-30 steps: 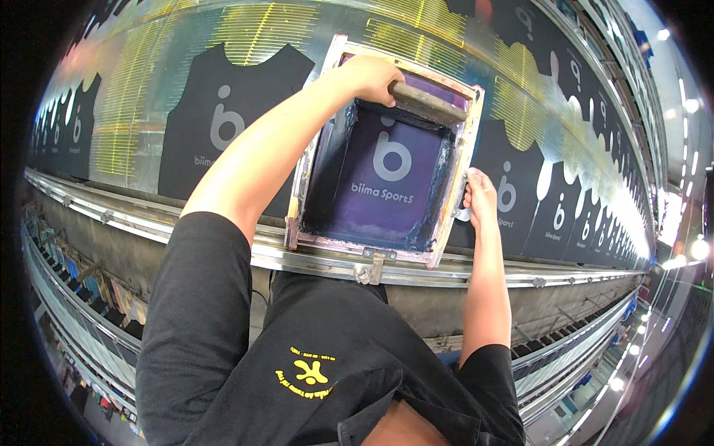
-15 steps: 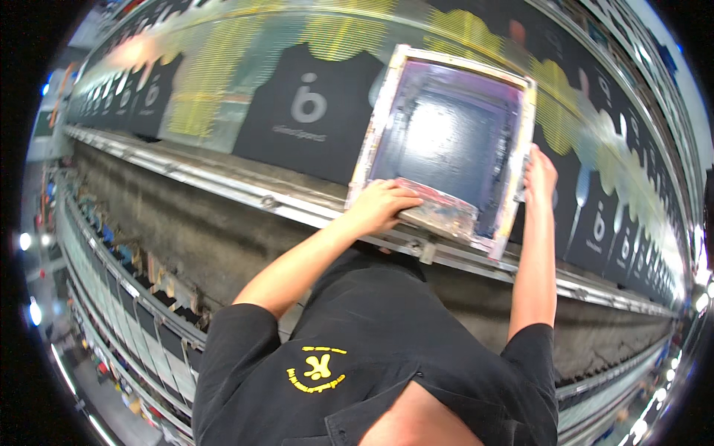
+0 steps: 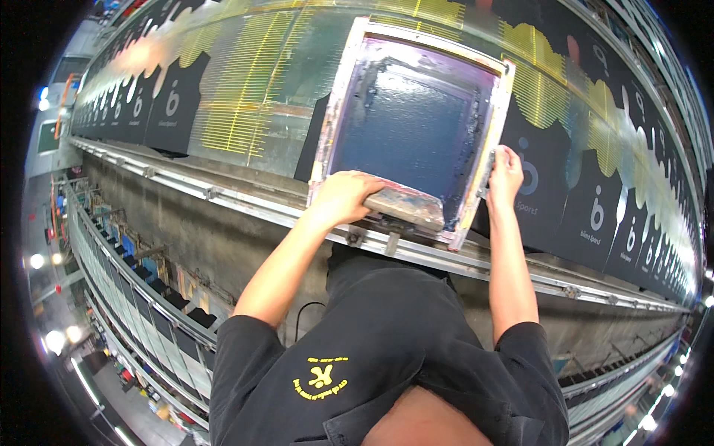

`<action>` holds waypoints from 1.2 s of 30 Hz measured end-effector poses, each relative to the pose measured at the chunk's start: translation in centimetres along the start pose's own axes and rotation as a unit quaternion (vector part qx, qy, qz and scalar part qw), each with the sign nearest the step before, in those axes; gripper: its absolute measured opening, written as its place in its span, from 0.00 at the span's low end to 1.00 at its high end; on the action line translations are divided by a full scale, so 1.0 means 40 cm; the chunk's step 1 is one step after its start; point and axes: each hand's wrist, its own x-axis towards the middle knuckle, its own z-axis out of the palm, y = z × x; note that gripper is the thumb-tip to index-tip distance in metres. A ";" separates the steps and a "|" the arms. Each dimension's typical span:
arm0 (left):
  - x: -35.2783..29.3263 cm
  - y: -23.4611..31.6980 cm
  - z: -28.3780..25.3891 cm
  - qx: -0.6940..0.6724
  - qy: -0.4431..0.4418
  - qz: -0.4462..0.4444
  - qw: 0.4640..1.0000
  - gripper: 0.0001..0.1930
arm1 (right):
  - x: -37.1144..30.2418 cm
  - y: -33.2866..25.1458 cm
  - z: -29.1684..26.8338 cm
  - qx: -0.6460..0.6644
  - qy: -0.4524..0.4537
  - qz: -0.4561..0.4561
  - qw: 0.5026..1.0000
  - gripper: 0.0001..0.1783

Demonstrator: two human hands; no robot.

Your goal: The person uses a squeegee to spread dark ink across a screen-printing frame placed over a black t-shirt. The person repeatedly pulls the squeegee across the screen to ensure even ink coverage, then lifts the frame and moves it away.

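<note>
A screen-printing frame (image 3: 489, 141), pale and paint-stained, lies tilted over a black garment panel (image 3: 312, 141), of which only a strip shows at the left. Dark, glossy ink (image 3: 401, 123) coats the mesh. Across the near end of the frame rests a squeegee (image 3: 409, 206) with a worn, stained handle. My left hand (image 3: 343, 195) is closed over its left end, by the frame's near left corner; some fingertips are hidden. My right hand (image 3: 506, 177) grips the right side of the frame, thumb and fingers together.
A metal rail (image 3: 271, 212) runs along the table's near edge, with a clamp-like fitting (image 3: 392, 241) below the squeegee. Right of the frame lies a black panel with a dim print (image 3: 524, 175). More printed panels (image 3: 175, 100) and yellow markings (image 3: 238, 97) line the long table.
The frame, with the squeegee in it, has shifted left with both my hands. It now covers most of the panel beside it, while the panel at its right shows more.
</note>
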 end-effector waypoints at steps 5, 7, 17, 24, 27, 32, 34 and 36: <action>-0.097 -0.143 -0.091 0.047 -0.019 0.055 0.997 0.31 | -0.077 -0.034 0.174 -0.119 0.030 0.009 0.992 0.16; -0.062 -0.145 -0.156 0.019 -0.120 -0.002 0.993 0.29 | -0.089 -0.053 0.195 -0.190 0.031 0.010 0.981 0.18; 0.504 -0.321 -0.367 0.093 -0.038 0.034 0.994 0.14 | -0.108 -0.092 0.233 -0.238 0.034 0.020 0.970 0.18; 0.660 -0.394 -0.347 0.171 -0.076 0.033 0.982 0.23 | 0.006 -0.134 0.253 -0.377 0.061 -0.152 0.912 0.28; 0.651 -0.403 -0.336 0.192 -0.063 0.021 0.979 0.25 | 0.103 -0.322 0.435 -0.401 -0.100 -0.308 0.857 0.37; 0.666 -0.385 -0.338 0.198 -0.054 0.019 0.978 0.26 | 0.190 -0.321 0.557 -0.574 -0.265 -0.259 0.730 0.30; 0.627 -0.354 -0.331 0.184 -0.063 -0.019 0.981 0.23 | 0.140 -0.314 0.544 -0.573 -0.253 -0.243 0.741 0.29; 0.549 -0.331 -0.291 0.170 -0.063 -0.010 0.983 0.21 | 0.058 -0.265 0.496 -0.553 -0.244 -0.298 0.739 0.28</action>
